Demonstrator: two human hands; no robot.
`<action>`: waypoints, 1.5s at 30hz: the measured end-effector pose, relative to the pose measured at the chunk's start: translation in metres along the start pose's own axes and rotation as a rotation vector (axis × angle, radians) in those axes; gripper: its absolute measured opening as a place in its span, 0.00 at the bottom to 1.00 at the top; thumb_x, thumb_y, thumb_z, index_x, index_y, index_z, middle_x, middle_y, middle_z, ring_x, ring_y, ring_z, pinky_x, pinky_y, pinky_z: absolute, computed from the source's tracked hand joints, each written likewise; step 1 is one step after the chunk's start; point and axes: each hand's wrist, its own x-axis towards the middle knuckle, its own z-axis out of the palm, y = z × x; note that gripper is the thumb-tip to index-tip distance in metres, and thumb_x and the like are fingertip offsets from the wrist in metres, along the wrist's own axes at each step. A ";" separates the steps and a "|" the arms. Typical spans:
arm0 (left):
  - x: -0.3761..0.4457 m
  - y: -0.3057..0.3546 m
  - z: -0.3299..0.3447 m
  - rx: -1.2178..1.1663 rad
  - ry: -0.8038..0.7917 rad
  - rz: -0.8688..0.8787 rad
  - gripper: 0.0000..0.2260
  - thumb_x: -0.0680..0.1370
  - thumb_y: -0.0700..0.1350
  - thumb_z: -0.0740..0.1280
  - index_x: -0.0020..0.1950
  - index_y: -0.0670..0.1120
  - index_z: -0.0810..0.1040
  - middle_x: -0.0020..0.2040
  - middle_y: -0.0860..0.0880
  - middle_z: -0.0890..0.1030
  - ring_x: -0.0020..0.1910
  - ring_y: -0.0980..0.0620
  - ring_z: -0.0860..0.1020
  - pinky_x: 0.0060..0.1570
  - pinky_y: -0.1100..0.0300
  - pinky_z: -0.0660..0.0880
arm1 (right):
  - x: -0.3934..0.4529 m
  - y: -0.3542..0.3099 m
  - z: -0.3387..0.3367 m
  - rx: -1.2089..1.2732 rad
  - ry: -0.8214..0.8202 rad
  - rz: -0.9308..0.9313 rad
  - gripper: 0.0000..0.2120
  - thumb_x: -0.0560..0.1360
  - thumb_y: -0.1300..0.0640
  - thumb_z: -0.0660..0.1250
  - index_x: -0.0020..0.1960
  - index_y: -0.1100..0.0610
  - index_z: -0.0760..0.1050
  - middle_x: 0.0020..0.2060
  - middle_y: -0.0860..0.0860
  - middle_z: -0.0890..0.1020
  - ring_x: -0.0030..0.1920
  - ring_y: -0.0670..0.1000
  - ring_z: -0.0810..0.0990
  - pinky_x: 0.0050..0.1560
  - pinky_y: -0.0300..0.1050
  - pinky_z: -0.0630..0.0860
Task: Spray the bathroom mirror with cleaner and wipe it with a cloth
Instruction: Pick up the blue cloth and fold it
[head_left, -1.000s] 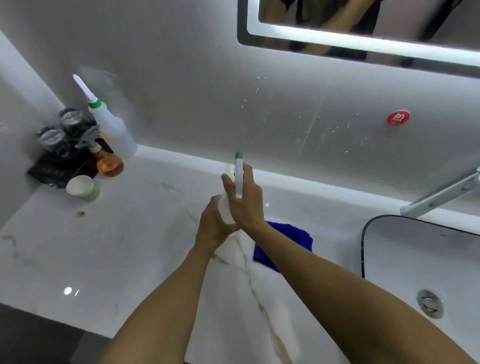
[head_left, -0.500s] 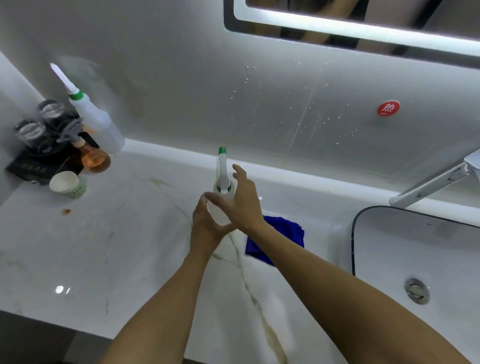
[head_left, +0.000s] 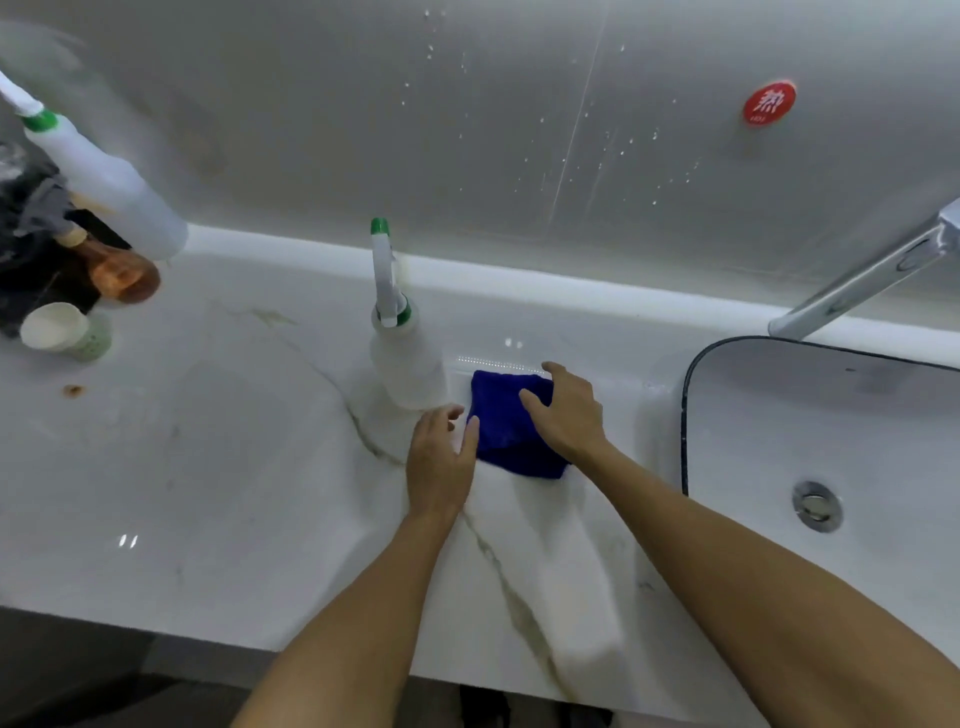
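We see a white spray bottle (head_left: 408, 364) with a green-tipped nozzle standing upright on the marble counter (head_left: 208, 467), a little left of the frame's centre and close to the wall. Just to its right lies a folded blue cloth (head_left: 506, 431). Our right hand (head_left: 569, 415) lies over the cloth's right part, fingers spread and slightly bent, fingertips touching the fabric; we cannot tell whether they have gathered any of it. Our left hand (head_left: 441, 462) sits just left of the cloth and below the bottle, fingers relaxed and slightly apart, gripping nothing; its thumb is at the cloth's left edge.

The wall above the counter carries scattered droplets and a round red sticker (head_left: 769, 102) at the upper right. At the right edge of the frame are a white sink (head_left: 883, 441) with a dark rim and a chrome tap (head_left: 857, 283) reaching over it. At the left edge stand a second white bottle (head_left: 111, 182), an amber bottle (head_left: 117, 270) and a paper cup (head_left: 60, 330).
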 end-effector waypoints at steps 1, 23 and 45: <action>0.003 0.001 0.007 0.011 -0.020 0.014 0.13 0.80 0.47 0.66 0.62 0.43 0.77 0.55 0.48 0.79 0.53 0.52 0.76 0.53 0.62 0.72 | 0.001 0.005 0.000 -0.032 -0.014 -0.001 0.28 0.79 0.48 0.63 0.76 0.55 0.63 0.73 0.52 0.71 0.72 0.55 0.68 0.71 0.58 0.68; 0.039 0.021 0.020 -0.068 -0.167 -0.159 0.13 0.75 0.45 0.72 0.58 0.45 0.76 0.51 0.49 0.80 0.49 0.51 0.79 0.52 0.54 0.79 | 0.009 0.020 0.000 -0.115 -0.031 0.020 0.13 0.75 0.62 0.64 0.60 0.59 0.72 0.55 0.56 0.76 0.59 0.56 0.70 0.56 0.49 0.74; 0.054 0.187 -0.052 -0.173 -0.291 0.212 0.10 0.81 0.44 0.64 0.60 0.48 0.69 0.54 0.47 0.80 0.50 0.51 0.80 0.39 0.65 0.76 | -0.049 -0.030 -0.165 0.122 0.190 -0.073 0.11 0.72 0.66 0.61 0.51 0.55 0.72 0.45 0.52 0.81 0.45 0.54 0.80 0.44 0.49 0.80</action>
